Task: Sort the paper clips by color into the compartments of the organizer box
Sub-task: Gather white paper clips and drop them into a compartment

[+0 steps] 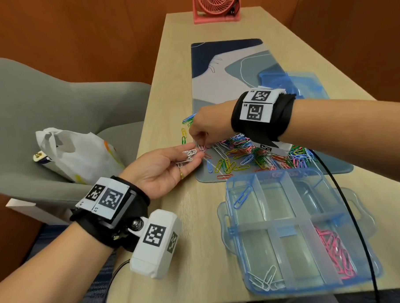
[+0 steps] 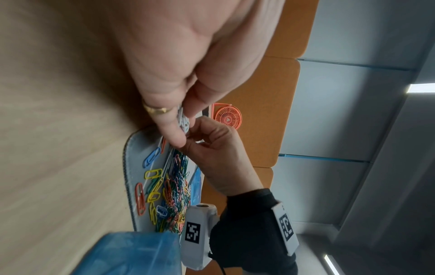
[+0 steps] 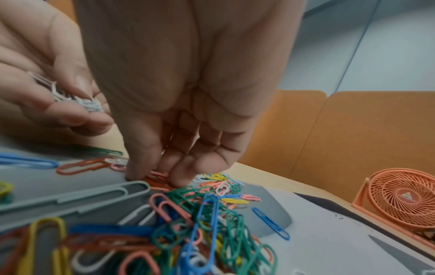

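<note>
Left wrist: a black strap (image 1: 130, 214) is worn, topped with white tags printed in black square codes
Left camera: a white box (image 1: 155, 243) is bolted on with a silver screw
Left finger: a gold ring (image 1: 181, 175) is worn
Right wrist: a black strap (image 1: 282, 118) with white code tags is worn
Forearms: left bare, no sleeves

The right wrist band (image 1: 259, 112) carries tags "R4" and "R5"; the other marker squares hold no words.
</note>
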`<state>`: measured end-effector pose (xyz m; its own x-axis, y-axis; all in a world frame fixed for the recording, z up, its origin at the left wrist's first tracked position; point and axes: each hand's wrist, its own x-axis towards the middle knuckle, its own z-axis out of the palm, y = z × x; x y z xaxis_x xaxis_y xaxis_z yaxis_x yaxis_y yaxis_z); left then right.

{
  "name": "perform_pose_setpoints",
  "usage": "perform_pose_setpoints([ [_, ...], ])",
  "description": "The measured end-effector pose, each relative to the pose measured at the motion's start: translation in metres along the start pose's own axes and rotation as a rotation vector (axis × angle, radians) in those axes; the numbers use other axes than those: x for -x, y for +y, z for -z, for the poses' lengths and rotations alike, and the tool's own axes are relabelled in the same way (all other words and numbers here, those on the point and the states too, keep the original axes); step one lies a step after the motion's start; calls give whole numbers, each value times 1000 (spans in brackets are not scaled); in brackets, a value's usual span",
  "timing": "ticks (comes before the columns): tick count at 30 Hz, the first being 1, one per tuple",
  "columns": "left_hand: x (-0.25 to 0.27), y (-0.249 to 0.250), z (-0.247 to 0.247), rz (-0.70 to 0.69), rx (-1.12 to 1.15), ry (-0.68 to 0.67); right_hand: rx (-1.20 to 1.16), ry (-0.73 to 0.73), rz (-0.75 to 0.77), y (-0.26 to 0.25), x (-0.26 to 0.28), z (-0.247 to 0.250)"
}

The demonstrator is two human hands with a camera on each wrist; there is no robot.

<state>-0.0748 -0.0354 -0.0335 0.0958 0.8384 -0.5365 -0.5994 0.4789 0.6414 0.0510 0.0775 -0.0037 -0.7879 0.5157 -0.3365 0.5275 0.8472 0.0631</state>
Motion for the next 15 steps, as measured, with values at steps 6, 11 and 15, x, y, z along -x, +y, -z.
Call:
perform_pose_setpoints([
  [6,0,2,0,17,4,5,-20,38,25,-1,0,0],
  [11,0,4,0,21,9,6,-7,25,52,-2,0,-1],
  [15,0,5,0,16,8,9,6,-5,41,-2,-3,-1],
])
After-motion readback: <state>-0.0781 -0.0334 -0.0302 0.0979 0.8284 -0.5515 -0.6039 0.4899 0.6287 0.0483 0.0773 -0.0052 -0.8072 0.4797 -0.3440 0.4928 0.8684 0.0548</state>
